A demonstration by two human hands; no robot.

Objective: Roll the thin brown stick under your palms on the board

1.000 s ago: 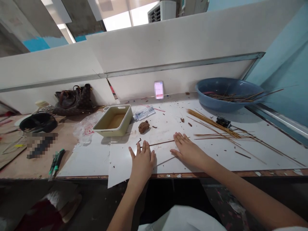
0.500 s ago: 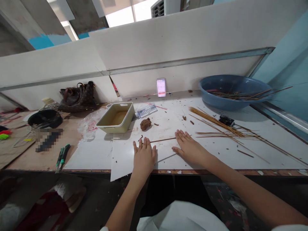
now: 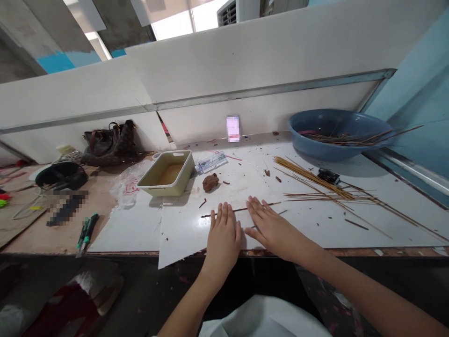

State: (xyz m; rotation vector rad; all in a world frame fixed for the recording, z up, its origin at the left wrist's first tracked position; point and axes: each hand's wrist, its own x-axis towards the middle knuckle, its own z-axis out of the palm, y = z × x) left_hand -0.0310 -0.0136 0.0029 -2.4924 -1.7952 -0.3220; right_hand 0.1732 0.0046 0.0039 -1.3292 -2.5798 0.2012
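My left hand lies flat on the white board, fingers stretched out, its fingertips over a thin brown-coated stick. Beside it my right hand also lies flat and open, fingertips on the same stick where it runs toward the right. The two hands are close together, almost touching, near the table's front edge. A lump of brown paste sits a little beyond the stick.
A cream tray stands left of the lump. Several bare bamboo sticks lie to the right, more in a blue basin. A phone leans on the back wall. A brown bag, black bowl and green tools are left.
Both hands have slid toward each other and toward me; my left hand has moved right along the stick. The stick now pokes out left of my left hand.
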